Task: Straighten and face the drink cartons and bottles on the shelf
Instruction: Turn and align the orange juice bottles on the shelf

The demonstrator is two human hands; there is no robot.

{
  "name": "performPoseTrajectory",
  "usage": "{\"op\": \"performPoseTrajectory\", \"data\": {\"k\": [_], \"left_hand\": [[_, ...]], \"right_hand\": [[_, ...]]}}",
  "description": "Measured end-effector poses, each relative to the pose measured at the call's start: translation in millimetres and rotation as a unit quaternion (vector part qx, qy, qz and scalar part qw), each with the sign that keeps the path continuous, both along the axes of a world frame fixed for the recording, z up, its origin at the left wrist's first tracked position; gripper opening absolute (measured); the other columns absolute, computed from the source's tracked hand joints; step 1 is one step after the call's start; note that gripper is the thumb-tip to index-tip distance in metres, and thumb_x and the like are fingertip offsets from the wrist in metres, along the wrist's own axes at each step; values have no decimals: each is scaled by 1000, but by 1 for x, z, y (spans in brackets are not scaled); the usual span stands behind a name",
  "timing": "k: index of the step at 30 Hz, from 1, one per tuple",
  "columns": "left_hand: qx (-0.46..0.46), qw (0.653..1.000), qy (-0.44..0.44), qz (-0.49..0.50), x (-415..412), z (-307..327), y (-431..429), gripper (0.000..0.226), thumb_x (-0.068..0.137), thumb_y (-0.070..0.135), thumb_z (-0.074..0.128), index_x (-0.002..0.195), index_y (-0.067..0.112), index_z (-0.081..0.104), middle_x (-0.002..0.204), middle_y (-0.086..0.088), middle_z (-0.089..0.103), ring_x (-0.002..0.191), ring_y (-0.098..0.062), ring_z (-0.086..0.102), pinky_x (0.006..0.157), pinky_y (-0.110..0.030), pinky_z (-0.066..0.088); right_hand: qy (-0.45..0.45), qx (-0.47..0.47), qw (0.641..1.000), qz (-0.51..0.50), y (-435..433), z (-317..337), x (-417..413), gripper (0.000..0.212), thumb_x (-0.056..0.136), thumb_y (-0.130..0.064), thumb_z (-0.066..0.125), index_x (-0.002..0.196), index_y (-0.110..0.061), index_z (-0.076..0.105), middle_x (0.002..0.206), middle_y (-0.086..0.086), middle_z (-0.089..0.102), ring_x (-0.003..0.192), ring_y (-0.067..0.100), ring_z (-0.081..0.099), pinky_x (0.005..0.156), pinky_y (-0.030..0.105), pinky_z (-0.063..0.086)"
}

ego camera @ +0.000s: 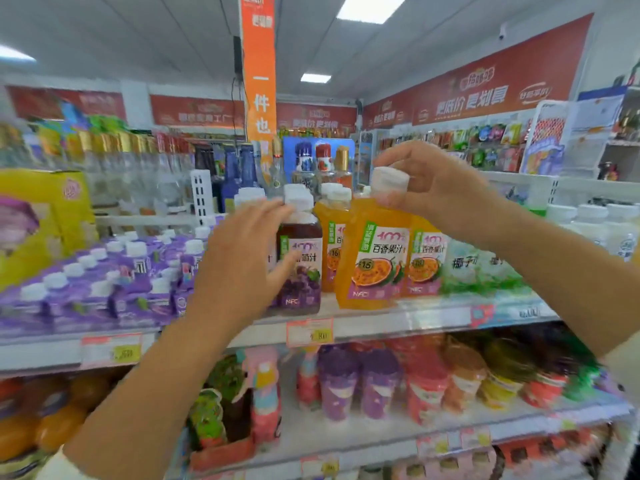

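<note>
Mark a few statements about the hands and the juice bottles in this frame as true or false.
1. The right hand grips the white cap of the orange juice bottle. True.
2. The dark grape juice bottle stands left of the orange juice bottle. True.
3. The left hand is curled round the dark grape juice bottle's cap. False: its fingers are straight, against that bottle's side.
4. The orange juice bottle's label faces the back of the shelf. False: the label faces the front, toward the camera.
</note>
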State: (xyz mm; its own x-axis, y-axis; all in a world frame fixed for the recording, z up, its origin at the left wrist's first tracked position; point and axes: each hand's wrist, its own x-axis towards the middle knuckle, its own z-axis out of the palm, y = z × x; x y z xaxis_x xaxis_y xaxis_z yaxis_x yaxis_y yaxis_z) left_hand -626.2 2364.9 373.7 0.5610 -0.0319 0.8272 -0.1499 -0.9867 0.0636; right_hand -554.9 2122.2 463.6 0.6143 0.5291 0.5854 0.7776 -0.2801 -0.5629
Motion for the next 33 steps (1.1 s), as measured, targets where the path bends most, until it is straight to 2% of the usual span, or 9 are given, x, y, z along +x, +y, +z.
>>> {"op": "performPoseTrajectory", "data": {"k": [3,5,10,13,16,18,25,29,33], "left_hand": [[72,997,8,14,20,17,15,62,92,43,58,146,19,39,153,-2,39,144,-22,31,117,-50,26],[95,995,11,8,31,24,16,61,93,42,59,146,19,40,154,-1,38,144,-23,31,117,-53,25],[88,996,-3,-10,48,25,19,52,94,48,48,138,21,52,139,2,56,133,-19,47,112,-48,28],[88,996,-22,-5,50,21,21,49,90,47,51,132,23,56,128,5,64,117,-18,58,105,-37,29],[94,995,-32,3,52,21,21,49,88,47,54,131,24,56,125,6,65,111,-18,59,100,-34,27],[92,995,-30,3,53,21,21,49,88,48,53,131,25,56,125,7,65,111,-18,58,100,-34,26],[74,997,-20,0,53,29,18,48,89,58,43,124,30,60,120,12,66,112,-14,58,95,-36,31],[68,998,-15,0,55,36,16,47,89,60,42,121,31,62,118,14,67,111,-12,58,95,-35,27],[50,999,-2,-13,58,36,17,52,88,62,40,123,32,63,118,13,69,110,-12,62,95,-37,35]], "right_hand": [[-20,-47,999,-2,20,8,16,33,84,-25,73,106,-43,57,115,2,65,95,28,67,83,49,57],[-22,-62,998,-1,30,9,28,31,84,-27,73,104,-44,57,110,5,66,94,32,67,82,52,56],[-36,-88,995,-14,48,8,50,29,86,-27,72,108,-40,57,108,4,64,91,26,66,79,40,57],[-30,-117,993,-16,52,6,60,33,84,-30,73,113,-35,58,109,-4,62,80,6,62,75,29,54],[-23,-176,983,-33,55,3,70,35,80,-36,76,112,-35,59,120,-8,58,100,9,58,91,32,49],[-35,-215,975,-45,56,7,74,35,79,-39,76,110,-36,60,121,-4,59,109,15,57,94,35,48],[-61,-326,943,-30,62,35,81,30,82,-33,75,111,-30,67,100,-18,62,93,3,60,76,17,43],[-78,-326,942,-28,59,52,87,18,92,-33,64,109,-34,68,103,-20,66,94,-3,61,87,18,45],[-83,-355,931,-35,65,61,101,29,95,-26,60,124,-29,63,120,-12,64,108,6,60,98,26,43]]}}
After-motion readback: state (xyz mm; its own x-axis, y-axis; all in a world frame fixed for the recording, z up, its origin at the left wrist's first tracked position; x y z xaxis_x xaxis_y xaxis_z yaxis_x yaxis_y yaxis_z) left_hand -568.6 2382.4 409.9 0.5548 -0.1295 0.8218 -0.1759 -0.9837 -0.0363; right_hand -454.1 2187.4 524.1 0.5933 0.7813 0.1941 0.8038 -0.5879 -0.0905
